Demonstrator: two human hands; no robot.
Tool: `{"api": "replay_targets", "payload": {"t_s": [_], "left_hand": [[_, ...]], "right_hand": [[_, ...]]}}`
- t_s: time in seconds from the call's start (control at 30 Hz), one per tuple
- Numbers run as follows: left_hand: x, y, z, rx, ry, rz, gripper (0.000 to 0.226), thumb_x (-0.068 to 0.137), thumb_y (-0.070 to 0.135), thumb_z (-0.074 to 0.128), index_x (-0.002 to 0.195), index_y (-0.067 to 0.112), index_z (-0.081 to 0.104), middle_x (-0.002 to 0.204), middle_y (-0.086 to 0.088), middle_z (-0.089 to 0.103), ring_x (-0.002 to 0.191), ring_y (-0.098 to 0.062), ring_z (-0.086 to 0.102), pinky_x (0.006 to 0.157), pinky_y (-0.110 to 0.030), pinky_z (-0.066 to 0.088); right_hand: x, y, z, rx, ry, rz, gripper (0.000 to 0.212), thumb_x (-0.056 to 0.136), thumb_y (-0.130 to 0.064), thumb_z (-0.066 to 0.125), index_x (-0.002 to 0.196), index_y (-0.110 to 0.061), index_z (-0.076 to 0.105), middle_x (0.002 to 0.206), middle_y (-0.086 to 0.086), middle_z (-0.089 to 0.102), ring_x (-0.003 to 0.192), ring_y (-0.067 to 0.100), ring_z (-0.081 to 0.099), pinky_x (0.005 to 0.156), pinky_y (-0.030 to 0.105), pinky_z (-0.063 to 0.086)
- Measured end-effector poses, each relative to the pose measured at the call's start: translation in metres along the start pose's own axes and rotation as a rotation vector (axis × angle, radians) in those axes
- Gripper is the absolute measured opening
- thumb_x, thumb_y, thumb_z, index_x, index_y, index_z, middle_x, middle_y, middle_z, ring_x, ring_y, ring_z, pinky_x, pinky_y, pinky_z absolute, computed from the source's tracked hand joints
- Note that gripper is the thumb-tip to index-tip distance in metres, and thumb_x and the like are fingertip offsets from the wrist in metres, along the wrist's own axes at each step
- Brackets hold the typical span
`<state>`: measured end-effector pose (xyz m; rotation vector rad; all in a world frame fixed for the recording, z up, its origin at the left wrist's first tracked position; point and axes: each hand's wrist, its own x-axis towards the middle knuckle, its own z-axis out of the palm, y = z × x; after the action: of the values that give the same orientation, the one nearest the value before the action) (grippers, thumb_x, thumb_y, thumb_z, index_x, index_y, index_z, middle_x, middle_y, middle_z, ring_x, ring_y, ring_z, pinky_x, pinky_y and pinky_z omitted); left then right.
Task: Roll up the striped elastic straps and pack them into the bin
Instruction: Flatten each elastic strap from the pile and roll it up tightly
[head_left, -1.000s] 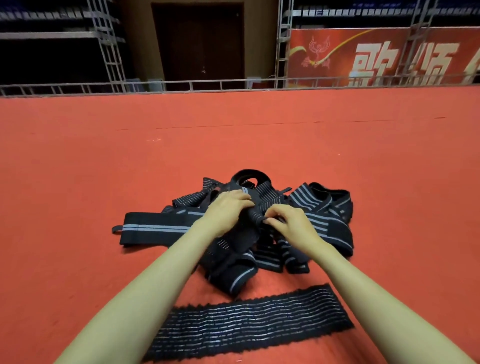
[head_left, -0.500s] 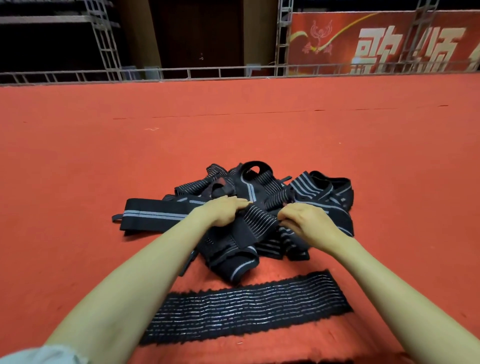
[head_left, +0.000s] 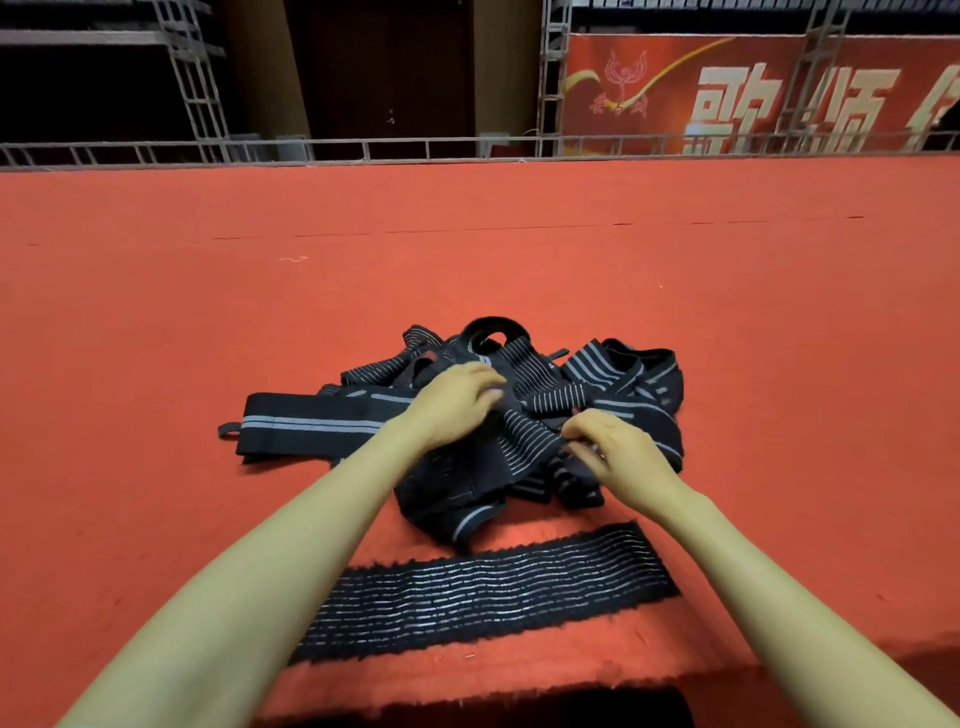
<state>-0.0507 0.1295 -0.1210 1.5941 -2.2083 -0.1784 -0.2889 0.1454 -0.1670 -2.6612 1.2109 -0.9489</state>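
While left hand (head_left: 457, 400) and right hand (head_left: 618, 452) grip one strap (head_left: 524, 436) | pile (head_left: 623, 374) uncountable | one flat strap (head_left: 483, 592)

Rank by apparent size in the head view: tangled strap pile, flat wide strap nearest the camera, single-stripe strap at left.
1. tangled strap pile
2. flat wide strap, close second, enlarged by nearness
3. single-stripe strap, clearly smallest

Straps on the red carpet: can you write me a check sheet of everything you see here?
Surface: red carpet, front edge frayed.
Job's things: pile of straps; one flat strap in front; one long strap stretched left; no bin in view.
Clutter: nothing seen.
Hands: left hand and right hand both grip one striped strap atop the pile.
Cables: nothing seen.
Surroundings: truss railing, red banner behind.
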Motion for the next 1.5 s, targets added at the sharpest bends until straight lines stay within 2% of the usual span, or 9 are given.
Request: {"api": "replay_targets", "payload": {"t_s": [0.13,0.27,0.37,0.5,0.73,0.9,1.07,1.2,1.5], "left_hand": [[-0.021,0.030,0.012,0.151,0.077,0.288,0.050,0.080,0.052,0.065,0.117,0.018,0.063,0.114,0.001,0.063,0.110,-0.017,0.052,0.099,-0.033,0.036],[-0.024,0.023,0.028,0.191,0.293,0.299,0.013,0.075,0.015,0.071,0.088,0.012,0.072,0.083,-0.002,0.069,0.080,-0.027,0.064,0.088,-0.035,0.044],[-0.032,0.019,0.039,0.160,0.418,0.340,0.012,0.070,0.008,0.077,0.080,0.014,0.073,0.076,0.002,0.067,0.069,-0.023,0.061,0.080,-0.028,0.040],[-0.043,0.016,0.048,0.144,0.461,0.368,0.011,0.081,0.014,0.063,0.084,0.014,0.073,0.077,0.003,0.065,0.070,-0.021,0.057,0.075,-0.027,0.042],[-0.049,0.010,0.050,0.185,0.492,0.364,0.024,0.080,0.006,0.064,0.099,0.017,0.073,0.081,-0.001,0.061,0.073,-0.020,0.055,0.071,-0.028,0.042],[-0.049,0.019,0.059,0.118,0.530,0.361,0.017,0.086,0.016,0.056,0.091,0.015,0.072,0.083,0.000,0.065,0.077,-0.020,0.057,0.075,-0.025,0.040],[-0.053,0.017,0.057,0.062,0.479,0.307,0.015,0.084,0.018,0.056,0.087,0.013,0.070,0.084,0.001,0.066,0.078,-0.019,0.060,0.077,-0.024,0.040],[-0.054,0.012,0.052,0.029,0.438,0.258,0.023,0.088,0.025,0.052,0.094,0.015,0.072,0.090,0.002,0.068,0.082,-0.018,0.061,0.077,-0.025,0.044],[-0.060,0.013,0.053,-0.220,0.364,0.156,0.032,0.089,0.034,0.047,0.097,0.015,0.073,0.095,0.004,0.069,0.091,-0.009,0.057,0.084,-0.023,0.043]], "right_hand": [[0.017,-0.012,-0.007,0.206,0.028,0.147,0.006,0.088,-0.010,0.064,0.092,-0.014,0.065,0.085,-0.007,0.064,0.081,0.012,0.059,0.075,0.026,0.046],[0.028,-0.013,-0.018,0.365,-0.050,0.199,0.017,0.088,-0.005,0.065,0.102,-0.014,0.069,0.097,-0.007,0.067,0.087,-0.005,0.059,0.080,0.008,0.042],[0.045,0.008,-0.021,0.138,-0.189,0.181,0.045,0.086,-0.002,0.062,0.127,-0.021,0.058,0.128,-0.006,0.053,0.116,0.009,0.049,0.097,0.025,0.042],[0.066,0.018,-0.017,-0.092,-0.292,0.122,0.038,0.086,-0.001,0.060,0.120,-0.014,0.065,0.123,0.005,0.061,0.117,0.023,0.054,0.097,0.036,0.043],[0.075,0.013,-0.043,0.269,-0.518,0.261,0.034,0.088,-0.028,0.067,0.122,-0.029,0.064,0.120,-0.015,0.062,0.114,0.004,0.053,0.095,0.020,0.037],[0.070,0.001,-0.019,-0.248,-0.398,0.056,0.055,0.077,-0.064,0.063,0.120,-0.031,0.064,0.119,-0.012,0.060,0.121,0.016,0.040,0.099,0.037,0.030],[0.066,0.006,-0.006,-0.456,-0.188,-0.176,0.023,0.092,-0.037,0.058,0.096,-0.020,0.073,0.097,-0.004,0.069,0.116,0.024,0.050,0.096,0.039,0.028],[0.069,0.004,-0.014,-0.106,-0.357,0.005,0.037,0.088,-0.048,0.060,0.115,-0.023,0.068,0.113,-0.005,0.066,0.117,0.016,0.051,0.100,0.039,0.038],[0.067,-0.003,-0.004,-0.485,-0.319,-0.069,0.025,0.093,-0.038,0.054,0.100,-0.021,0.071,0.103,-0.005,0.066,0.125,0.012,0.041,0.114,0.054,0.005]]}}
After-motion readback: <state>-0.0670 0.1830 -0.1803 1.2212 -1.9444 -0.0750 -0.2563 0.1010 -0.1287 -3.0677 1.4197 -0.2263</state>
